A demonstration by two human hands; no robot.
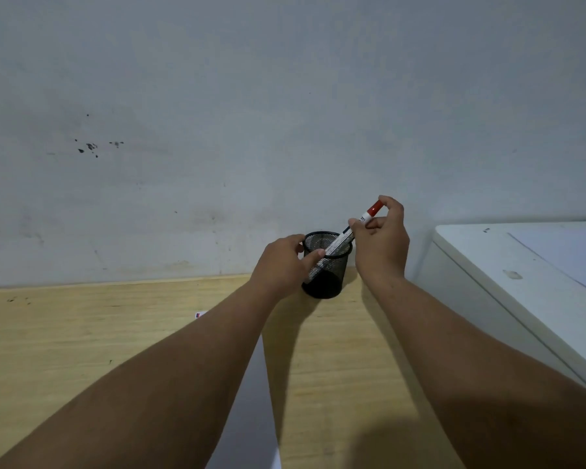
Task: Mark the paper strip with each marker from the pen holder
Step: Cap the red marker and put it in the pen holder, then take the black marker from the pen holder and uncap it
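Observation:
A black mesh pen holder (325, 282) stands on the wooden table by the wall. My left hand (283, 264) grips its rim and left side. My right hand (381, 238) pinches a white marker with a red end (369, 214), held tilted with its lower end inside the holder's mouth. A white paper strip (251, 411) lies lengthwise on the table between my forearms, partly hidden by my left arm. Whether other markers are in the holder cannot be told.
A white cabinet or appliance (521, 282) stands at the right, close to my right arm, with a paper sheet on top. A grey wall (285, 113) rises just behind the holder. A small coloured scrap (200, 314) lies on the wooden table (82, 333).

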